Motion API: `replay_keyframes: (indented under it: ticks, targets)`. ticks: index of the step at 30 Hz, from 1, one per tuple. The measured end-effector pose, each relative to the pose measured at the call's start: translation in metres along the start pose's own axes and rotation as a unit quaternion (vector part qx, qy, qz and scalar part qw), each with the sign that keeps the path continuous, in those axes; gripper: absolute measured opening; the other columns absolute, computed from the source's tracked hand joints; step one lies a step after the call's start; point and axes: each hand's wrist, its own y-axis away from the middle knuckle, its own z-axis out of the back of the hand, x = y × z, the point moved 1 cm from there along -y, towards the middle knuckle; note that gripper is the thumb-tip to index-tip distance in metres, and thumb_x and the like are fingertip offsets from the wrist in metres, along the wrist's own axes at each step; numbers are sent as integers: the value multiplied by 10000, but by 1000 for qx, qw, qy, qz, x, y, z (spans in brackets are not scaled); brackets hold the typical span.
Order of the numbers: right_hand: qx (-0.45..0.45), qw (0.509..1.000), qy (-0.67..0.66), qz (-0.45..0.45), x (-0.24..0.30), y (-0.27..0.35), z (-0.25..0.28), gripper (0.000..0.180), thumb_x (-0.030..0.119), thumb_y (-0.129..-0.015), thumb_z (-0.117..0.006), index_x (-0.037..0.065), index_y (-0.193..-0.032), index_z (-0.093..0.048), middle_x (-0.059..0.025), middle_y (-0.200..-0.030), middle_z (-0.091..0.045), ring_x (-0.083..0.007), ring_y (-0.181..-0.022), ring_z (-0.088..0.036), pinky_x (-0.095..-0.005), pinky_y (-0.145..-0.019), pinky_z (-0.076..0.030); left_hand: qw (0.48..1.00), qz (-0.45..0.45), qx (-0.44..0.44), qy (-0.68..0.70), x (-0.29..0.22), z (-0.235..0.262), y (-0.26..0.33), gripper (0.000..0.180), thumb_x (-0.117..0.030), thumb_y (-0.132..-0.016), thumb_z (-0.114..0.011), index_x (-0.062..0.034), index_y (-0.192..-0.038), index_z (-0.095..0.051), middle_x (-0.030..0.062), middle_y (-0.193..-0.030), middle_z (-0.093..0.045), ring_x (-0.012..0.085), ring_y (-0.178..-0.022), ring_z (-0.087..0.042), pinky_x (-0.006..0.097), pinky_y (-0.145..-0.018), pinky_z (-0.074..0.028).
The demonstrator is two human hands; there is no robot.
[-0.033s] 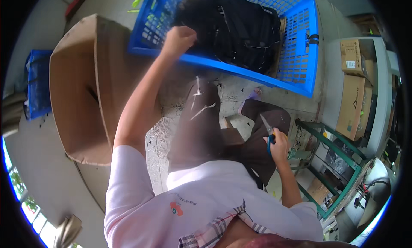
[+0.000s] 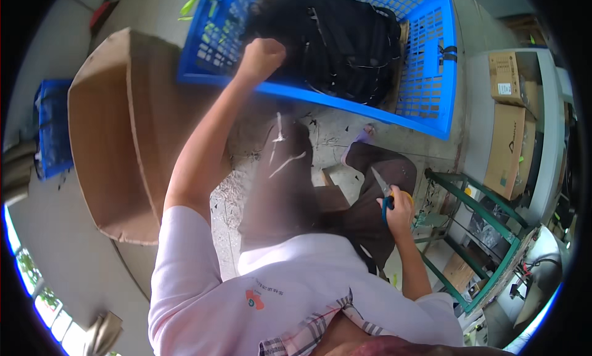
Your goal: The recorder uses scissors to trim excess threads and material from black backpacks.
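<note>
My left hand (image 2: 262, 59) is over the near left part of a blue plastic basket (image 2: 354, 106), its fingers curled closed beside a pile of black fabric pieces (image 2: 351, 45). Whatever those fingers may hold is hidden. Above my right thigh, my right hand (image 2: 401, 213) grips a pair of scissors (image 2: 380, 182) with blue and orange handles. Its blades point forward and to the left, away from the basket's pile. White thread scraps (image 2: 280, 129) lie on my left trouser leg.
A large cardboard box (image 2: 111, 140), its top open, stands at my left, with a blue crate (image 2: 54, 128) beyond it. On the right are a green metal frame (image 2: 475, 202) and stacked cartons (image 2: 510, 149). Scraps litter the floor (image 2: 231, 196) near my left leg.
The view has shifted very slightly. My left hand looks a little more tightly curled, still over the basket. The scissors stay in my right hand.
</note>
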Motion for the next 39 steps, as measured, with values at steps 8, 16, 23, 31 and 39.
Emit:
replay_keyframes:
  ticks: [8, 16, 23, 31, 39]
  targets:
    - [-82, 987, -32, -132, -14, -6, 5, 434, 132, -637, -731, 20, -1016, -552, -25, -627, -404, -171, -510, -447, -286, -454, -386, 984, 139, 69, -87, 25, -194, -140, 285, -177, -727, -635, 65, -877, -616, 144, -769, -627, 214, -651, -618, 286, -630, -499]
    - [-24, 981, -42, -185, -19, -10, 14, 466, 160, -618, -737, 27, -1020, -544, -77, -658, -464, -239, -517, -473, -328, -455, -373, 865, 332, -126, -354, 43, -268, -188, 1020, -497, -500, -783, 91, -1200, -329, 156, -1131, -448, 239, -1065, -442, 351, -803, -434]
    - [-68, 982, -49, -166, -25, -5, 11, 480, 137, -602, -743, 17, -1021, -543, -81, -652, -465, -239, -514, -480, -317, -451, -386, 906, 377, -26, -193, 60, -253, -208, 799, -293, -540, -791, 98, -1122, -408, 144, -949, -603, 268, -914, -599, 357, -783, -479]
    - [-112, 970, -118, -183, -39, -8, 4, 441, 110, -615, -743, 21, -1008, -562, -32, -617, -446, -148, -483, -432, -267, -450, -382, 786, 287, 9, 547, -44, -166, -106, 181, -144, -764, -570, -52, -919, -577, 104, -903, -603, 258, -832, -590, 389, -731, -495]
    - [-152, 569, -795, -146, -20, -85, 49, 449, 168, -793, -626, 17, -1172, -440, -31, -876, -561, -93, -768, -520, -221, -700, -436, 719, 261, 44, 643, -99, -111, 184, 511, -241, -769, -646, -10, -1183, -455, 80, -1170, -520, 252, -1099, -467, 411, -971, -348]
